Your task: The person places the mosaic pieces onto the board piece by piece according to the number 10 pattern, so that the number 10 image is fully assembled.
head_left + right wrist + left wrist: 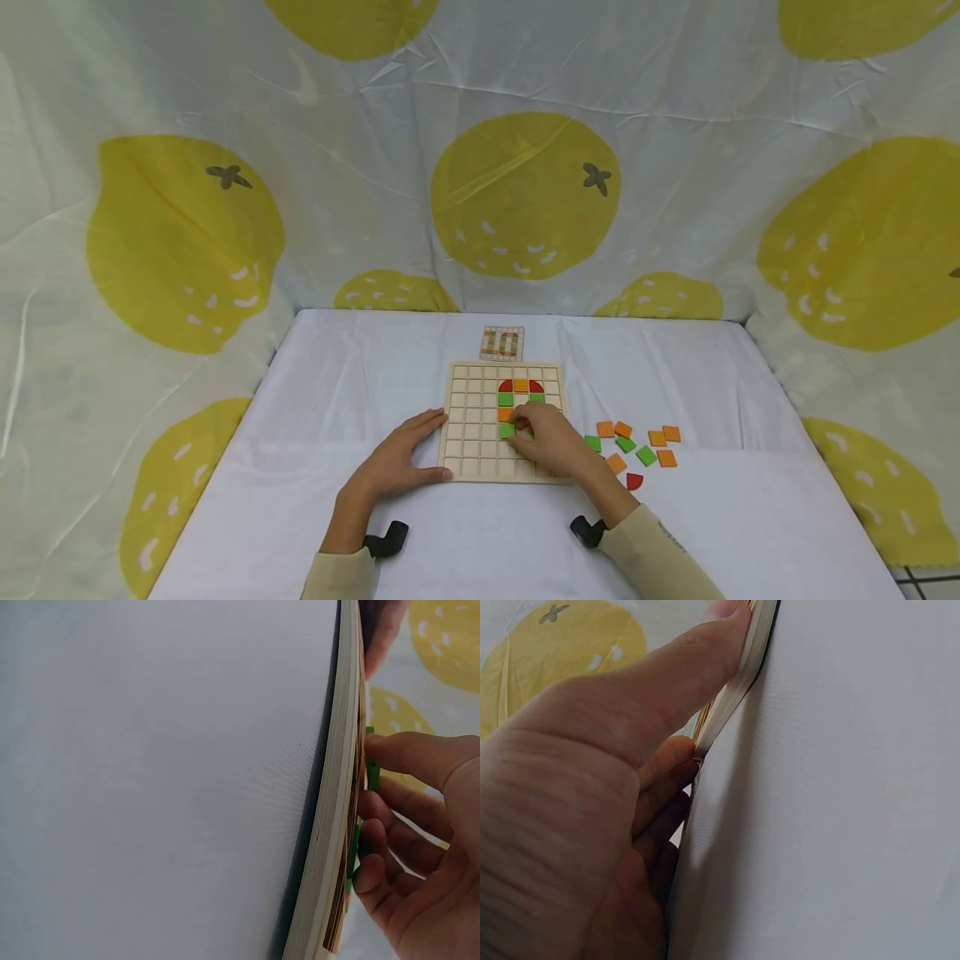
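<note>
A wooden grid board (468,471) lies on the white cloth, with red, orange and green pieces set in its upper right part. My left hand (401,458) rests against the board's left side, thumb by the near corner and fingers spread along the edge. Over the board's right half, my right hand (551,437) pinches a green square tile (373,769) between thumb and fingers, low over the grid. That tile stands slightly raised in the right wrist view. The palm and fingers hide several cells from the head view.
Behind the board lies a small pattern card (502,342) with a coloured design. To the right are scattered loose orange tiles (667,458), green tiles (647,456) and a red quarter-round piece (634,482). A lemon-print cloth (360,183) hangs around the back and sides.
</note>
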Tool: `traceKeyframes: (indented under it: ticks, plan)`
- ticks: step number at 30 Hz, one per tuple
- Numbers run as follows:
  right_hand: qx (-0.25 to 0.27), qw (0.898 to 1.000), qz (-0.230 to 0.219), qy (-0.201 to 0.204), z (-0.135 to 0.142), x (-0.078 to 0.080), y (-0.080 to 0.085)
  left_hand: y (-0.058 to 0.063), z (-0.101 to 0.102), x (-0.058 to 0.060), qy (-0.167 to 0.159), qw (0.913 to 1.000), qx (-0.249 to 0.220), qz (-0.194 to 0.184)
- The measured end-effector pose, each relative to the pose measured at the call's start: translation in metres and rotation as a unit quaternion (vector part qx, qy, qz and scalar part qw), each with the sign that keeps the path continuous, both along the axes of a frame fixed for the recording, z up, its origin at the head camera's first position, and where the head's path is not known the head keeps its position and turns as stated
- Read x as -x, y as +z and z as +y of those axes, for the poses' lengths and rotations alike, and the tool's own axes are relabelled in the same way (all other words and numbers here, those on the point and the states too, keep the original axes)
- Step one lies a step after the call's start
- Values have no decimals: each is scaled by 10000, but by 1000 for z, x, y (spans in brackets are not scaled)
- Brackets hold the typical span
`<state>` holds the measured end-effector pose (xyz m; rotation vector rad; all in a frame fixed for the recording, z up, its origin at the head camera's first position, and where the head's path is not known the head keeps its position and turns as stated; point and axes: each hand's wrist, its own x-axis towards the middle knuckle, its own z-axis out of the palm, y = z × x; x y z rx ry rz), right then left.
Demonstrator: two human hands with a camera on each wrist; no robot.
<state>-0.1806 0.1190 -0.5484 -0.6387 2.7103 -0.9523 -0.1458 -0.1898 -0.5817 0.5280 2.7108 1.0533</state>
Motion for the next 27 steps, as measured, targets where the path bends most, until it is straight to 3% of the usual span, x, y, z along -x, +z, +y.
traceKeyframes:
  ticks: [27]
  plan:
    - [107, 9998, 78, -126, -2, 4, -3, 1, -1, 0, 27, 10000, 34, -80]
